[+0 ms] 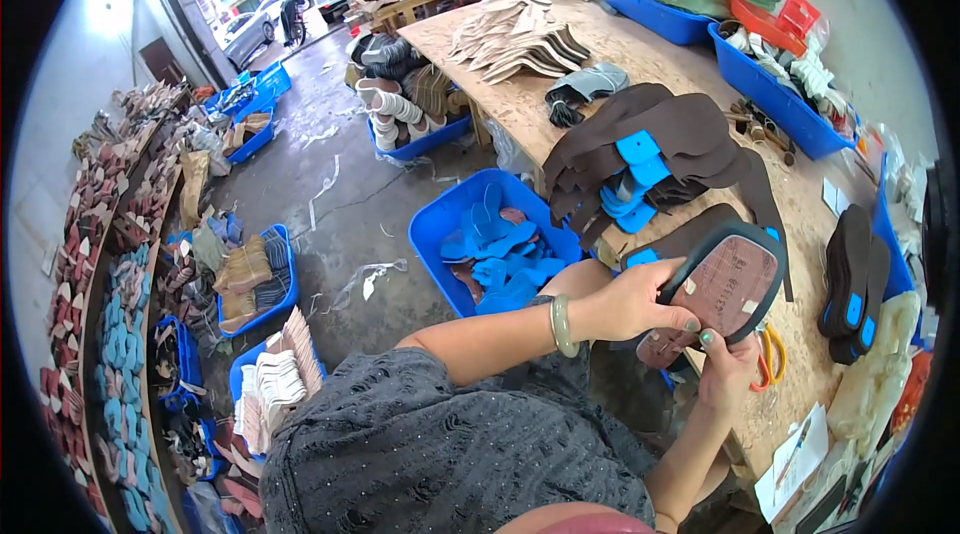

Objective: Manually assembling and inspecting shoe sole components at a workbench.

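Observation:
Both hands hold a shoe insole (728, 276) above the near edge of the wooden table. Its upturned face is a reddish-brown board with faint markings, edged by a dark rim. My left hand (645, 302), with a pale green bangle at the wrist, grips its left side, thumb on the board. My right hand (728, 364) grips the lower right edge, thumb also on the face. Orange-handled scissors (768, 359) lie beside my right hand, partly hidden. Beyond the hands is a pile of dark brown insoles (680, 119) with blue heel patches (640, 147).
A blue bin (430, 234) of blue pieces (500, 244) stands left of the table (800, 324). More dark insoles (850, 269) are stacked at right, near a paper (795, 464) with a pen. Blue tubs (780, 99) line the back; full racks (125, 334) stand at left.

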Demonstrator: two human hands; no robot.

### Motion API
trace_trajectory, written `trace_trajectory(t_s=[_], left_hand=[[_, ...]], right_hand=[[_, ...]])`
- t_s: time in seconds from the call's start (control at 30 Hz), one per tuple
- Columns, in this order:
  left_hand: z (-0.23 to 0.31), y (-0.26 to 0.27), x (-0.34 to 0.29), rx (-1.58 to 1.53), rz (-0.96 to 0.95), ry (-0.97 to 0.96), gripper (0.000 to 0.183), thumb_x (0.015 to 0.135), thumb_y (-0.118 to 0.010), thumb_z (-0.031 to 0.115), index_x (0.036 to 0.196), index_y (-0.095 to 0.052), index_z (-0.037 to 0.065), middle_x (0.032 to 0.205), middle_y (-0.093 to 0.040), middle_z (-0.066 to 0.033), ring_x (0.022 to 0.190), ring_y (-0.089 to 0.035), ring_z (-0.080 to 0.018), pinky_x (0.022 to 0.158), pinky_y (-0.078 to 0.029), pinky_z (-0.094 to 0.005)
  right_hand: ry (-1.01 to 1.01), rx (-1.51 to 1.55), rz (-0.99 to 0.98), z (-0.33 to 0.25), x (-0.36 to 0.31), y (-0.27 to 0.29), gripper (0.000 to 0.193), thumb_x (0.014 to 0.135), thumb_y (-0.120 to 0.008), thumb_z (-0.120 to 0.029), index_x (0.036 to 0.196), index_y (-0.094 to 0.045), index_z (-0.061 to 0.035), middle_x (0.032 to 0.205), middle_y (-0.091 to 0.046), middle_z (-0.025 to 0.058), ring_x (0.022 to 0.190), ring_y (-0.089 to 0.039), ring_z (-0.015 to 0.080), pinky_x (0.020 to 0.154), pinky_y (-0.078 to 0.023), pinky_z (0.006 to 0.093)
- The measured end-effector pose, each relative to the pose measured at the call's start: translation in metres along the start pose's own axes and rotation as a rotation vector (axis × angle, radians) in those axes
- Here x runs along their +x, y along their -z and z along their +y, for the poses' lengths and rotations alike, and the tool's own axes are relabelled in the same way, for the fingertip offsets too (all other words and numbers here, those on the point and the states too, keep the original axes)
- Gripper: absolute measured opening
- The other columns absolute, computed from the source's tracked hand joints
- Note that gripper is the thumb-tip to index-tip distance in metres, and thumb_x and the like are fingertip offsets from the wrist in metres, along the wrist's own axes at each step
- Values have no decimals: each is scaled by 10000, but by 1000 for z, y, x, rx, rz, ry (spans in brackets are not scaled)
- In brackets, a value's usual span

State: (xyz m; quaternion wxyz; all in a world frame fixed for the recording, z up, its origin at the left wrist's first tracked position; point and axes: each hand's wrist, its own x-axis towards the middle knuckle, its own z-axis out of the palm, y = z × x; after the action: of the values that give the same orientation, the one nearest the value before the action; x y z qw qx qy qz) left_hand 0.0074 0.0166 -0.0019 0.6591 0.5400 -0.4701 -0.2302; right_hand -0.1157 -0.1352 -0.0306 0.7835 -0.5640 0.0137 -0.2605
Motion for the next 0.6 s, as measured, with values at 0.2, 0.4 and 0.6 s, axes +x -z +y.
trace_trajectory(t_s=[0.2, 0.4, 0.6], left_hand=[[-20, -2, -18, 349, 276, -205, 761, 780, -759, 252, 1370, -346, 9, 1189, -445, -118, 1085, -509, -223, 941, -434, -340], [-38, -14, -28, 5, 68, -174, 853, 949, -500, 415, 1465, 4, -40, 1517, -120, -222, 1407, -176, -288, 1136, -150, -370], [-43, 11, -29, -269, 365, 35, 371, 991, -466, 212, 1288, -464, -9, 1252, -528, -79, 1182, -473, -185, 1010, -370, -341]], right_hand=[[296, -531, 428, 2, 11, -22, 227, 895, -587, -63, 1090, -596, 50, 1019, -662, 101, 852, -625, 159, 753, -492, 288], [361, -1133, 75, 36, 14, -73, 444, 880, -491, -65, 1309, -451, 42, 1347, -476, 211, 1250, -467, 302, 1029, -373, 393], [356, -1099, -88, 29, 15, -66, 555, 796, -585, 36, 1329, -433, 41, 1368, -467, 193, 1288, -430, 327, 1050, -351, 405]])
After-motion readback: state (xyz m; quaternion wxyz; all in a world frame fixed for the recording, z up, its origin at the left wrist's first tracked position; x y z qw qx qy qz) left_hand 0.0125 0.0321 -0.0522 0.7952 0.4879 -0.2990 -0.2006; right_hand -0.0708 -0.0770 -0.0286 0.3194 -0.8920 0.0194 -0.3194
